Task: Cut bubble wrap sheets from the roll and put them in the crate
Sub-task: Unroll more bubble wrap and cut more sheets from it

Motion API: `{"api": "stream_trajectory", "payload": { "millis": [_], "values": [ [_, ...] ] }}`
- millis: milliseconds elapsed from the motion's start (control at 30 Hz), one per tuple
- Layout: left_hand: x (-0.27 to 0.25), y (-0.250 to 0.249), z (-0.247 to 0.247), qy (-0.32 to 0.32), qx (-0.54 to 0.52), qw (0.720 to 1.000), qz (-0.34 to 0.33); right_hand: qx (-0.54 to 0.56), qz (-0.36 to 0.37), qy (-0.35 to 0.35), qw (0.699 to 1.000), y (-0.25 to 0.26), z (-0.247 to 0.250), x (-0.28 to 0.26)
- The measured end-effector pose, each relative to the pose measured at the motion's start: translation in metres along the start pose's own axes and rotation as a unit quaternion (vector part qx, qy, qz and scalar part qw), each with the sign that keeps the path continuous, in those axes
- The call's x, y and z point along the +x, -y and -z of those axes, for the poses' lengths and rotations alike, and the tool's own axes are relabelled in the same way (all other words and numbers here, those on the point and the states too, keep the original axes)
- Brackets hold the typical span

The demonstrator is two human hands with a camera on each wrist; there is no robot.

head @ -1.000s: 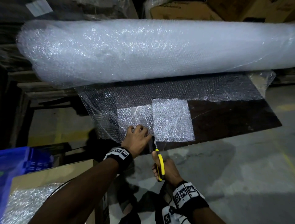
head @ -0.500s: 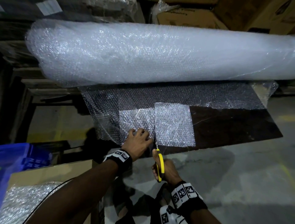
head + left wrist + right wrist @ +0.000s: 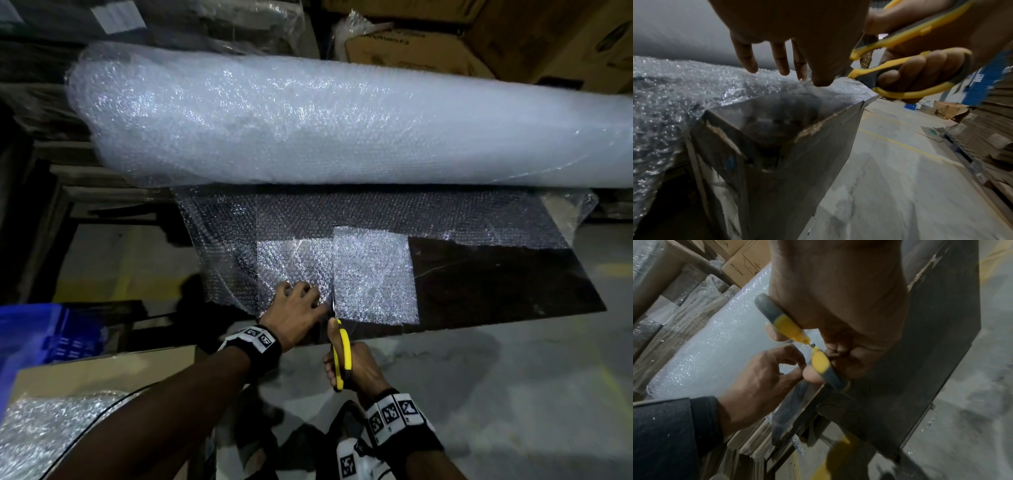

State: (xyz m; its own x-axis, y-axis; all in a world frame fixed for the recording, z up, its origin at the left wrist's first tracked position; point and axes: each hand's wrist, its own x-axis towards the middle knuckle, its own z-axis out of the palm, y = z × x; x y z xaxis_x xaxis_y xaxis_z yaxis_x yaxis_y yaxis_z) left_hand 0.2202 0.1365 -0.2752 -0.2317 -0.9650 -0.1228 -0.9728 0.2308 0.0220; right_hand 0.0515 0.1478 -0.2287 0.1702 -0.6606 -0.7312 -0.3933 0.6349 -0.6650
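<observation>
Crate point(image 3: 30, 329) in head view only

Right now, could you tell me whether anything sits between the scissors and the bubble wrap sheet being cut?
Nothing visible does. The scissors, gripped by the right hand, already meet the sheet at its near edge, on the dark board. The left hand presses the wrap just left of the cut line, beside the blades, not across them.

Person's forearms are showing bare in the head view. The left wrist point(image 3: 255, 342) is wearing a black band point(image 3: 263, 356) carrying white panels printed with black square markers. The right wrist point(image 3: 397, 419) is wearing a matching black band point(image 3: 416, 442) with white marker tiles.
</observation>
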Motion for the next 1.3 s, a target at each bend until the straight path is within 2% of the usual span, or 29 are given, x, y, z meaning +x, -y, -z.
{"api": "stream_trajectory", "payload": {
  "millis": [133,333,500,700,933,1100,1300],
  "values": [
    [0.002,-0.001,-0.005,0.004,0.01,1.0,0.001,0.002,-0.028,0.022,0.999,0.007,0.0,0.004],
    [0.004,-0.003,-0.005,-0.005,0.0,1.0,-0.002,-0.027,0.005,0.007,1.0,0.003,-0.001,0.015],
    [0.005,-0.003,-0.008,-0.022,-0.012,1.0,-0.003,-0.015,-0.017,0.021,1.0,0.003,-0.001,0.025],
    [0.004,-0.002,-0.002,0.017,-0.019,1.0,-0.003,-0.087,0.026,0.002,0.996,0.0,0.002,0.028],
    [0.003,-0.003,0.007,0.045,-0.026,0.999,-0.002,-0.04,0.01,0.042,0.998,0.016,0.006,0.022],
    [0.004,-0.004,0.011,0.061,-0.017,0.998,-0.006,-0.105,0.046,0.009,0.993,0.009,0.008,0.026],
    [0.005,-0.002,0.0,0.04,0.001,0.999,-0.018,-0.049,0.027,0.039,0.998,0.021,0.011,0.023]
  ]
}}
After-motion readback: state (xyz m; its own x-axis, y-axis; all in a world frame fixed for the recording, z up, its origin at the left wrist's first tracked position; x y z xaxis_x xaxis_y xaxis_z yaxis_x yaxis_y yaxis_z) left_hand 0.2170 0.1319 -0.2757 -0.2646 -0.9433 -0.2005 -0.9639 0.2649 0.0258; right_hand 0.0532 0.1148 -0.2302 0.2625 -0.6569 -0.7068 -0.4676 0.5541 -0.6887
